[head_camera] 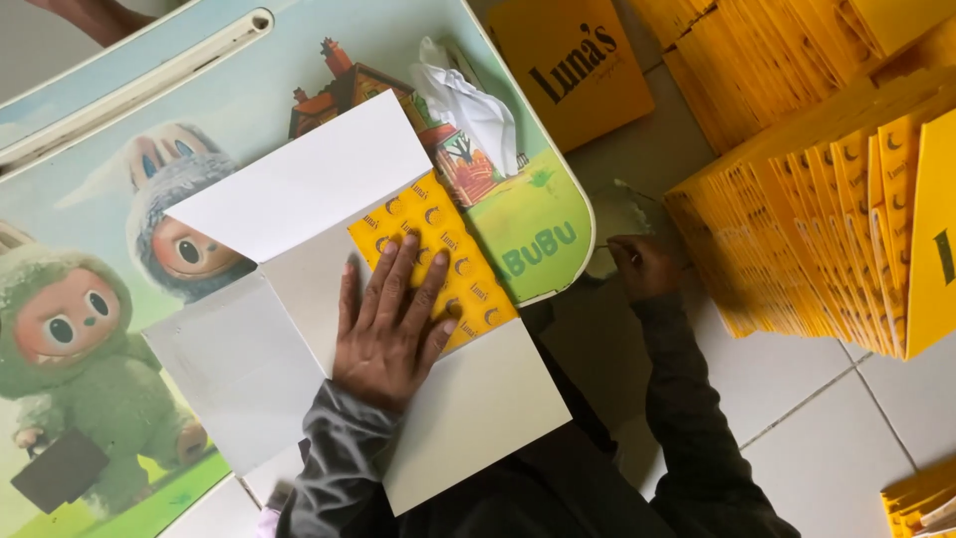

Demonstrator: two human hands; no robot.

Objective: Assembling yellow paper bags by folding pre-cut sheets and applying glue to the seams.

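Nearest the lens is your own dark sleeve [349, 448], running up to your left hand [390, 317], which lies palm-down with its fingers [398, 269] spread flat, gripping nothing, just pressing. Under it is the unfolded box blank [299, 299], white inside face up, lying on the cartoon-printed worktop [119, 199]; one yellow patterned panel [438, 254] shows folded over at the fingertips. Your right hand [642, 267] is off the worktop edge, down by the floor [827, 428], fingers curled close around something thin and pale near a translucent sheet [622, 214]; I can't tell what it is or whether it's truly pinched. Step in hand, as I read it: you're pinning one blank flat mid-fold while the other hand fetches a bit. Next move likely calls for keeping that palm pressure so the yellow panel doesn't spring back, and bringing the right hand in over the edge without dragging the blank. Count: one blank open on the worktop with four white flaps visible, one yellow panel showing; one crumpled white paper wad [463, 100] at the far side; one loose flat yellow box [573, 65] on the floor; two large stacks of yellow blanks, the near fanned one [827, 239] and one behind [757, 50], sheets too many to count; a corner of a further yellow pile [921, 498] at bottom right.
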